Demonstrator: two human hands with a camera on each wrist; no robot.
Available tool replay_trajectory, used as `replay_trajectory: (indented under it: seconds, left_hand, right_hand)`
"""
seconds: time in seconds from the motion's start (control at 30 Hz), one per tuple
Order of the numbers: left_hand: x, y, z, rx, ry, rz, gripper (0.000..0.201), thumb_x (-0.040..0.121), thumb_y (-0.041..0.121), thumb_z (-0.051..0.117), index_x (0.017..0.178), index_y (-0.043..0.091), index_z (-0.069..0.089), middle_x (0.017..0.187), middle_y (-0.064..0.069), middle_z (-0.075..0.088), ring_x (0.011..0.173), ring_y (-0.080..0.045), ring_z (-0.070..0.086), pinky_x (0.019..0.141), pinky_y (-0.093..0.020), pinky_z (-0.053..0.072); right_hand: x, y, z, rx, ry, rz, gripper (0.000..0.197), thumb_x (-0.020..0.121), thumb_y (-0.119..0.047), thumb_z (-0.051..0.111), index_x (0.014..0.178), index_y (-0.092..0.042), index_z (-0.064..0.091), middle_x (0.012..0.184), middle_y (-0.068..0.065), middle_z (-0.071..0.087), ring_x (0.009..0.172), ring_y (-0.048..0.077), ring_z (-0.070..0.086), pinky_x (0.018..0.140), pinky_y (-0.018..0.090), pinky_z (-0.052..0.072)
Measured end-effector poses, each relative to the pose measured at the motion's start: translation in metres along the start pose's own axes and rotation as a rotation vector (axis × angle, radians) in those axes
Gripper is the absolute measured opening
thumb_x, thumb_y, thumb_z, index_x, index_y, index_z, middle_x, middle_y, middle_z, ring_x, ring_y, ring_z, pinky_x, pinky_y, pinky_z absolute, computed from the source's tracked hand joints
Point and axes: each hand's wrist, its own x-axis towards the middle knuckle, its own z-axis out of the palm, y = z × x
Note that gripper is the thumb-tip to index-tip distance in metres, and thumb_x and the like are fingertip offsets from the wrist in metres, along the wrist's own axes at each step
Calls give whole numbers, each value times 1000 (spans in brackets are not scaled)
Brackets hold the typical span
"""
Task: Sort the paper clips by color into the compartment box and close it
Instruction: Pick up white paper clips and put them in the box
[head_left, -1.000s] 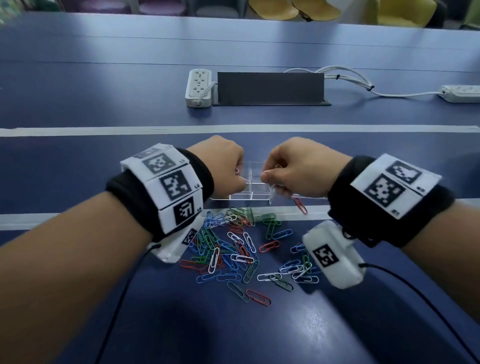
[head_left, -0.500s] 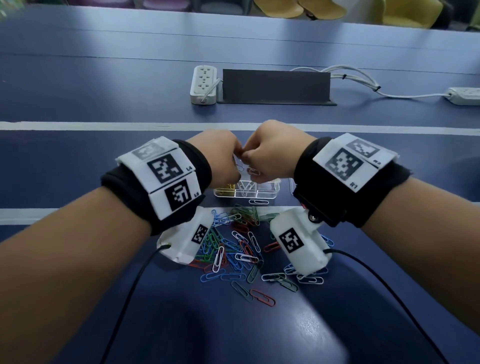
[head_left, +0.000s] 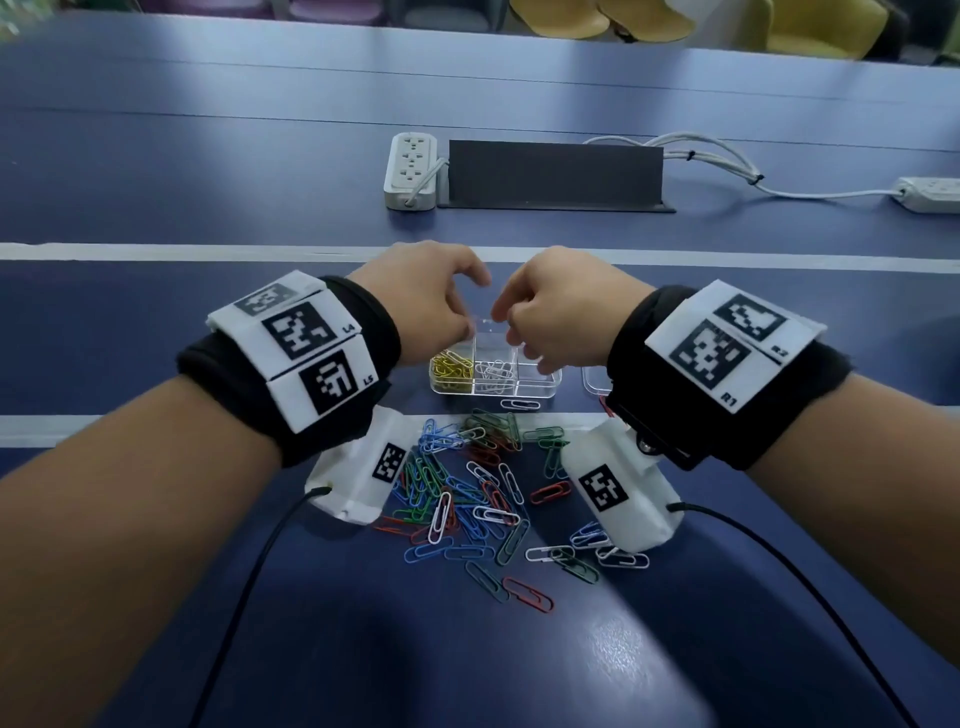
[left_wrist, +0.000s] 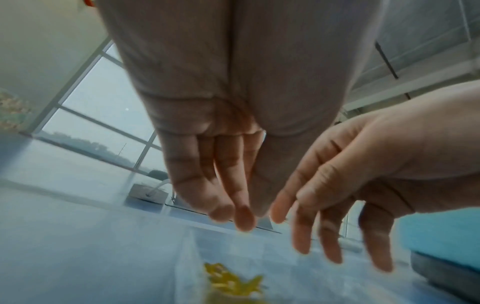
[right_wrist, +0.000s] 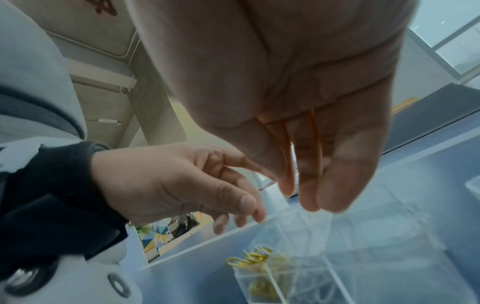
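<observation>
A clear compartment box (head_left: 540, 387) stands open on the blue table, beyond a loose pile of coloured paper clips (head_left: 467, 493). Its front left cell holds yellow clips (head_left: 451, 369) and the middle front cell holds white clips (head_left: 493, 375). Both hands hover just above the box's far cells. My left hand (head_left: 467, 312) has relaxed fingers (left_wrist: 241, 216) pointing down with nothing in them. My right hand (head_left: 506, 322) hangs beside it, its straight fingers (right_wrist: 309, 199) empty too. The yellow clips (right_wrist: 255, 261) also show in the right wrist view.
Part of the clear lid (head_left: 592, 382) shows right of the box, behind my right wrist. A single white clip (head_left: 519, 404) lies just in front of the box. Farther back are a white power strip (head_left: 413, 169), a dark cable cover (head_left: 556, 174) and white cables (head_left: 727, 161).
The two hands, pressed close together with curled fingers over the box, have drawn slightly apart and their fingers have loosened and straightened. The box's front cells have come into view.
</observation>
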Motion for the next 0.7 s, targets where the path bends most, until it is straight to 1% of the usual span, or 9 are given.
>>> replay_trajectory:
  seconds: [0.07,0.13,0.17,0.23,0.33,0.43,0.53,0.63,0.7]
  left_hand:
    - [-1,-3,-1,122,4,24,21,81,22,66,102,22,68,73,12,59,70,-8,54,72,-22,38]
    - [-2,-5,2,215,-37,43,13,80,29,67,89,22,72,65,15,51,63,-4,48,69,-23,37]
    - [-1,-5,5,251,-53,47,13,79,31,67,86,22,73,63,15,49,63,-6,47,69,-25,37]
    - [1,-5,11,311,-67,54,13,79,32,66,85,23,74,63,10,48,70,-14,49,70,-28,41]
    - [4,-4,15,357,-76,66,11,80,29,65,83,23,74,65,6,49,76,-19,50,71,-29,44]
    - [4,-4,14,359,-68,92,10,80,25,63,80,21,73,59,10,45,72,-17,47,68,-27,39]
    - [5,-5,11,305,-31,104,10,80,23,62,80,20,72,59,13,44,67,-13,44,67,-25,36]
    - [5,-4,10,260,28,123,11,81,23,62,81,20,72,61,14,46,71,-13,46,69,-24,35]
    - [7,-1,11,271,25,122,11,81,21,62,82,20,72,62,13,46,74,-14,47,70,-25,37]
  right_hand:
    - [-2,4,2,-62,4,-15,32,86,-9,43,105,-13,70,86,4,69,69,20,62,74,30,54]
    - [-4,6,3,-121,16,-28,29,87,-14,47,103,-18,71,100,4,70,84,21,61,81,29,52]
    - [-4,7,4,-131,17,-28,28,87,-16,48,102,-19,71,105,4,70,92,22,62,86,31,52]
    - [-5,8,6,-143,15,-30,26,86,-18,50,99,-21,72,107,4,71,101,23,62,90,34,52]
    - [-7,11,9,-167,0,-40,23,85,-19,51,96,-22,71,104,3,71,100,23,62,90,34,52]
    - [-11,16,9,-188,0,-55,22,86,-20,52,96,-20,72,100,4,72,97,24,63,86,33,52]
    - [-17,20,9,-222,8,-72,20,85,-21,54,91,-21,73,95,4,73,91,24,65,81,30,52]
    - [-23,23,13,-297,-7,-87,19,83,-20,56,89,-22,74,91,5,73,86,26,66,78,30,53]
    - [-25,25,17,-365,-7,-94,20,82,-20,56,90,-22,74,91,6,72,84,30,65,77,33,54]
